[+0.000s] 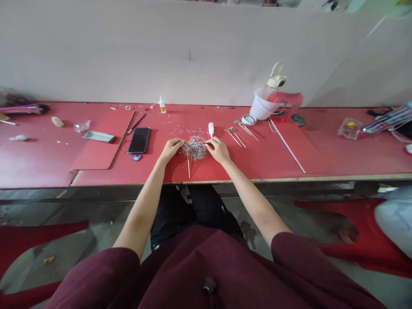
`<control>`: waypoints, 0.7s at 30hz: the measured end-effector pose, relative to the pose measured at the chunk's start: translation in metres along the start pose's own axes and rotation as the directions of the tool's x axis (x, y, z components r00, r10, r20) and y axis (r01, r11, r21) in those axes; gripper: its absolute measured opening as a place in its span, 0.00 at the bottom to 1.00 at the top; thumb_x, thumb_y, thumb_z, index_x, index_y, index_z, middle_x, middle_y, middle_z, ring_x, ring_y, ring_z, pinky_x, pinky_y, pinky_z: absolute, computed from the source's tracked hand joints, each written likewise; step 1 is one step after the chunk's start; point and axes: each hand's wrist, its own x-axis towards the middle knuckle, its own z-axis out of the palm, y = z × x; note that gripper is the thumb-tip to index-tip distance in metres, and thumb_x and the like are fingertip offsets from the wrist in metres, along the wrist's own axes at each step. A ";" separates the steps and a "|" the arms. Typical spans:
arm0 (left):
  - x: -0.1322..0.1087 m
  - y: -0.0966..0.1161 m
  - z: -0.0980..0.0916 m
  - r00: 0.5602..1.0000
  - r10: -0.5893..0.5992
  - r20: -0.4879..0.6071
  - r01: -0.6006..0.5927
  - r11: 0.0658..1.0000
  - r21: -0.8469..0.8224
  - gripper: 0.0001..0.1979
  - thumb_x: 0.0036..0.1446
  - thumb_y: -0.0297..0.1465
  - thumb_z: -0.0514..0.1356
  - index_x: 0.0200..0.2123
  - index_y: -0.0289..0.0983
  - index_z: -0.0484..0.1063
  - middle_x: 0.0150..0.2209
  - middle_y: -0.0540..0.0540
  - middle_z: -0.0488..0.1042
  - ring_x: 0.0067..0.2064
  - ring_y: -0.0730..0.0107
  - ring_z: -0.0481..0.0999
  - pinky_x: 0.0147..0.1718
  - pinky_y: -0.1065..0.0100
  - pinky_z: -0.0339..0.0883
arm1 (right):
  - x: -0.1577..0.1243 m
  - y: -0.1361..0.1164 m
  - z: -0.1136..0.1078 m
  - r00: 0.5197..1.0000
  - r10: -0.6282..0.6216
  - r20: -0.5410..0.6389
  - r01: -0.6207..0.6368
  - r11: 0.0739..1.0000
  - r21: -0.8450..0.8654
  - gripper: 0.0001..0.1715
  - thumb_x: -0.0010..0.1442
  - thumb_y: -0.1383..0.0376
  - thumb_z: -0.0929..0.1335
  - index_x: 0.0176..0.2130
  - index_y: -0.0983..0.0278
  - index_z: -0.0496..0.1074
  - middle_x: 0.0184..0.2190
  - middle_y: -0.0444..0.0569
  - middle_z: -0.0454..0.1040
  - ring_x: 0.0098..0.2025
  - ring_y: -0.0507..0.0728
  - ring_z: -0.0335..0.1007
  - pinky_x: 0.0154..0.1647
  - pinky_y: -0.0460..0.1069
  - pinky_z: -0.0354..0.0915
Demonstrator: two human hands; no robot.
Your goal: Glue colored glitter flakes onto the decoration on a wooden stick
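A loose pile of small multicoloured beads or chips point(195, 149) lies on the red table between my two hands. My left hand point(172, 150) is at the pile's left edge, its fingers pinched at the upper end of a thin pale stick point(189, 167), which points down toward the table's front edge. On the right side of the pile, my right hand point(219, 151) has thumb and finger closed on something small and dark that I cannot make out. Just behind that hand is a small white bottle point(211, 128). Several sticks with clustered decorated ends point(236, 136) lie to its right.
A black phone point(139, 140), a pencil point(136, 123) and a grey tray point(98, 136) are on the left. At the back stands a glue bottle point(162, 104). A white bucket point(261, 105) holds a drinking bottle. Red stools point(370, 231) flank me below the table.
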 end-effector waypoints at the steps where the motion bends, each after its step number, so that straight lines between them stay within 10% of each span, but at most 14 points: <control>1: 0.001 -0.001 0.000 1.000 0.001 0.009 -0.001 1.000 0.001 0.22 0.53 0.47 0.61 0.38 0.32 0.77 0.31 0.45 0.77 0.25 0.73 0.71 0.27 0.71 0.64 | 0.000 0.000 0.000 1.000 0.000 -0.005 0.000 1.000 -0.006 0.12 0.65 0.59 0.63 0.41 0.61 0.74 0.40 0.53 0.74 0.45 0.60 0.71 0.48 0.53 0.66; 21: 0.001 0.010 0.001 1.000 0.008 -0.006 -0.007 0.998 0.066 0.20 0.57 0.46 0.58 0.36 0.33 0.77 0.29 0.46 0.78 0.26 0.70 0.73 0.25 0.71 0.65 | 0.001 -0.007 -0.006 0.998 0.051 0.031 -0.054 0.992 0.115 0.10 0.65 0.57 0.63 0.42 0.59 0.67 0.31 0.48 0.75 0.31 0.57 0.73 0.31 0.50 0.67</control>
